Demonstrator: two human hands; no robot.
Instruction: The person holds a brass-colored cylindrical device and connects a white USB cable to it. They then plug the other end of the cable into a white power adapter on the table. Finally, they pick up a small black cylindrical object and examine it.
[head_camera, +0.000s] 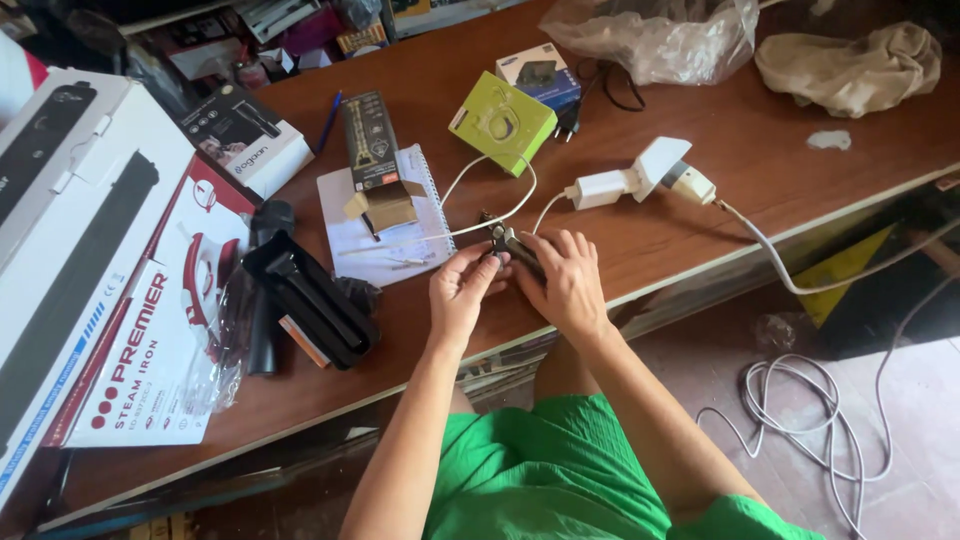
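Across the middle of the frame runs a long brown wooden tabletop (700, 230), slanting from lower left to upper right. At the far left lies a big white cardboard carton with a long black shape printed on it (60, 250), and against it leans a flat white and red box picturing a steam iron (165, 350). Right of that, a black plastic tray-like holder (310, 300) rests near the table's front edge. Upper right holds a crumpled clear plastic bag (650, 35) and a bunched beige cloth (850, 65). Near upper centre a white spiral notepad (385, 220) carries a slim dark carton with an open brown flap (372, 150); a lime-green square box (500, 122) and a small blue and white box (540, 72) sit beyond it. A white plug adapter block with its charger (640, 178) lies right of centre, its grey cord trailing off the edge to coils on the floor at lower right. At the front edge, centre frame, the left hand (462, 292) and the right hand (568, 285) meet around a small dark metal device (505, 242), which rests on the wood, joined to a thin white cable (500, 212). Both sets of fingers curl in and grip it from either side, largely covering it, so its exact shape cannot be told. Below, a green garment (560, 470) covers the person's lap.
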